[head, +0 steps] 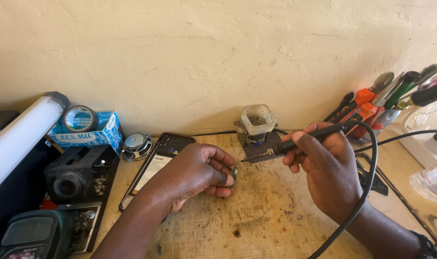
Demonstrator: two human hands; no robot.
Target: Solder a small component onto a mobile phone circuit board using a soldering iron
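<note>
black soldering iron (302, 140), blue tape box (91, 130), orange-handled pliers (365, 103), stained tan worktop (257, 216)

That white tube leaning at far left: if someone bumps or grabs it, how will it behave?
The white tube looks round and smooth, so it would probably roll or slide. It rests tilted on dark gear, so a nudge may shift it. If glass, likely fragile; cannot tell.

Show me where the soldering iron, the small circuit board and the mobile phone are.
soldering iron (308, 138), head view, on its black handle.
small circuit board (234, 173), head view, on the edge visible past the fingers.
mobile phone (157, 165), head view, on its screen.
</note>
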